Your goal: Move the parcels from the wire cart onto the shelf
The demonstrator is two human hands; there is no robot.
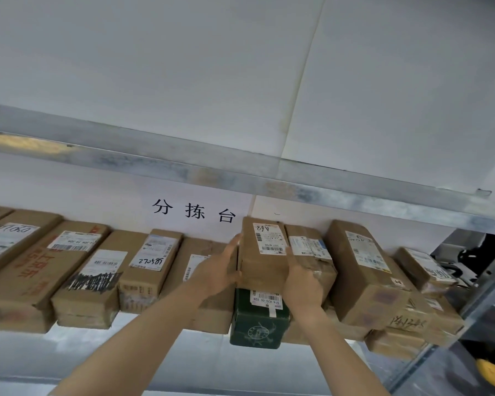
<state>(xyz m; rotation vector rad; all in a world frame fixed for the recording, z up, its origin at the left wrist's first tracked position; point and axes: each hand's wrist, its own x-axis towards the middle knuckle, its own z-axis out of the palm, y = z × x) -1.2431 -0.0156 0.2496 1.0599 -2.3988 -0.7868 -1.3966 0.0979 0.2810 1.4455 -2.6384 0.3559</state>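
Up against the left side of the brown parcel (262, 252), the fingers of the left hand (217, 270) lie straight and flat, pressing on the cardboard. The right hand (303, 284) covers the parcel's near right corner. Its fingers slip out of sight between this box and the taped parcel (312, 252) beside it, so I cannot tell whether they curl round it. Between the two hands the parcel rests on top of a dark green box (257, 321), already up on the shelf (155, 352) and looking nearly seated.

I would judge the job well along. A whole row of labelled cartons lines the shelf to either side, from a long carton (152, 270) on the left to a tall carton (363, 270) on the right, under a printed wall sign (193, 210).

What remains is beyond knowing from where I stand. The wire cart is nowhere in view, so its load cannot be counted. Most labels are too blurred to read, and the dark gap past the shelf post (480, 298) is unclear.
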